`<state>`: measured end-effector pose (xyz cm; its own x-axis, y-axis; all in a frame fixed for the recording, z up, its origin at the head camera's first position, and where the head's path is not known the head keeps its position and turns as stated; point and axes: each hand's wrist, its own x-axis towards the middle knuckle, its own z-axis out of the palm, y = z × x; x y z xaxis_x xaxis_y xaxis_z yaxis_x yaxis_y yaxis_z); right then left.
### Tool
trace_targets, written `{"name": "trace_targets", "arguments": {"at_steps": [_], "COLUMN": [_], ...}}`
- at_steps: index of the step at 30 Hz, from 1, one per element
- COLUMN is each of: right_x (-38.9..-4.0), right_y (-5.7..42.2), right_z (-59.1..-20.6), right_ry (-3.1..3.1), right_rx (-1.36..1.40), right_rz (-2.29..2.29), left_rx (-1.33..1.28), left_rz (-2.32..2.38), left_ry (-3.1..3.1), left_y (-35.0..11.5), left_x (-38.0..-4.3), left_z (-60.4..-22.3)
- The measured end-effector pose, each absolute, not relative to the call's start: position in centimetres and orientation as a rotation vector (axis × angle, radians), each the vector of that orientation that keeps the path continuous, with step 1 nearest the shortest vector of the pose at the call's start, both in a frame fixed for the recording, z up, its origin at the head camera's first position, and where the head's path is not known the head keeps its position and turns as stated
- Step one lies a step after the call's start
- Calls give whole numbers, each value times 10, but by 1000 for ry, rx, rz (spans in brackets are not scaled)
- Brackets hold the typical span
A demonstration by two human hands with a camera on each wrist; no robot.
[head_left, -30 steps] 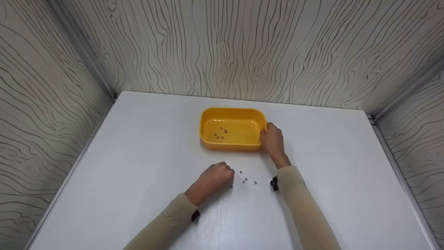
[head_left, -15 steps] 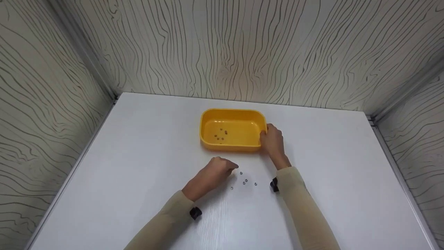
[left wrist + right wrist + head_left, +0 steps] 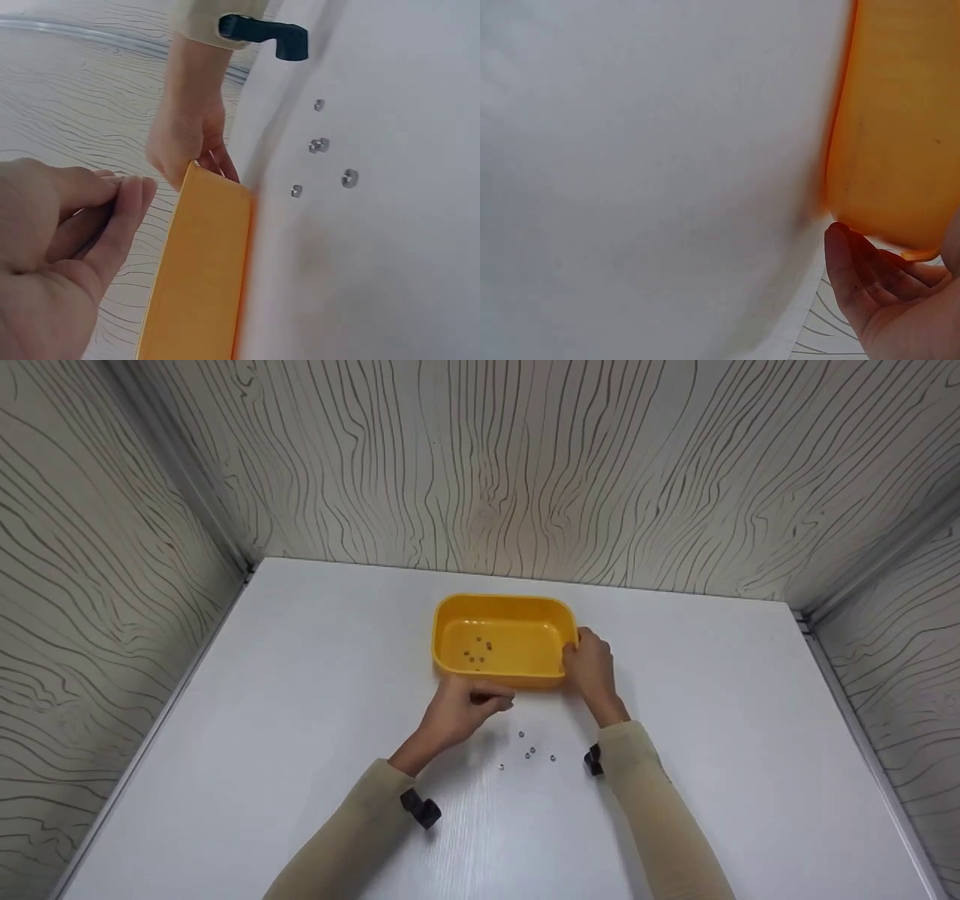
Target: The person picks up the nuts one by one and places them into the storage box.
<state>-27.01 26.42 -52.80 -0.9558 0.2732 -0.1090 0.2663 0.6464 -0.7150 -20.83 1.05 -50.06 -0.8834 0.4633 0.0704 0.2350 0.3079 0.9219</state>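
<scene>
Pale walls [image 3: 480, 472] with a dark wood-grain pattern rise around a white table [image 3: 720, 720], where you work over a yellow tray [image 3: 529, 649] standing open side up toward the far edge. Your right hand [image 3: 591, 660] grips the tray at its right end, thumb over the rim and fingers against the outside of the wall. Your left hand [image 3: 456, 709] hovers just beside the tray's near side, thumb and fingertips brought together (whether anything sits between them, we cannot tell). Several small metal pieces [image 3: 481, 660] lie scattered inside the tray, toward its left end. Five loose ring-shaped pieces [image 3: 532, 750] rest on the tabletop between your forearms, on the near side of the tray; two lie close together, the others spaced around them. You wear beige sleeves [image 3: 341, 817], with a black device [image 3: 420, 808] at your left wrist and another [image 3: 594, 759] at your right.
</scene>
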Motion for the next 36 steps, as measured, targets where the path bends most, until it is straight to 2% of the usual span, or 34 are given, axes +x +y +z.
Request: {"name": "trace_targets", "arguments": {"at_steps": [13,26,36], "right_x": [-269,-270,-269], "right_y": [263,264,263], "right_z": [-528,-528,-528], "right_ry": [-2834,-2840,-2823], "right_rx": [-471,-486,-435], "right_rz": [1197,1228,1181], "left_rx": [322,164,14], "left_rz": [1740,1676,1590], "left_ry": [2360,2483,2549], "left_y": [8,21,23], "left_x": [-242,-288,-305], "left_z": [-490,-493,-500]}}
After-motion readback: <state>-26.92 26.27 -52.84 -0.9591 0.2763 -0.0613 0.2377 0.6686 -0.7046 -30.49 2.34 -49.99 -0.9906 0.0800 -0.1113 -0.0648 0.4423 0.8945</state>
